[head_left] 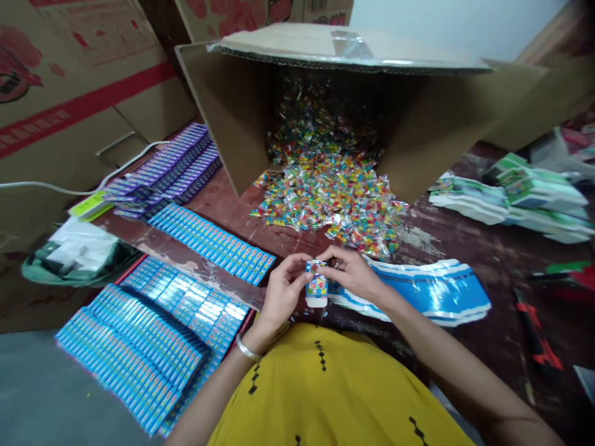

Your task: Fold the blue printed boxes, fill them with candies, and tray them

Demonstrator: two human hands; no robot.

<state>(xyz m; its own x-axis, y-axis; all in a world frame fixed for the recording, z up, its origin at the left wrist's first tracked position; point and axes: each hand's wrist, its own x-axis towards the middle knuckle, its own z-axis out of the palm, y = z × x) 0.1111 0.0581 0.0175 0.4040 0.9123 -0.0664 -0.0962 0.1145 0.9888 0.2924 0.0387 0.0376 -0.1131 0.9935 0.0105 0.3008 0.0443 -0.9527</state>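
The left hand [282, 290] is gripping the small printed carton [317, 285] at its left side, thumb and fingers closing together on it. The right hand [356, 272] is pinching the upper right end between thumb and fingers; the exact fingertip contact is too small to tell. Both hands are holding the carton at the near edge of the table [218, 199]. Flattened blue cartons [432, 291] are lying along that edge, beside the right wrist. Blue boxes [211, 241] are lining the left edge.
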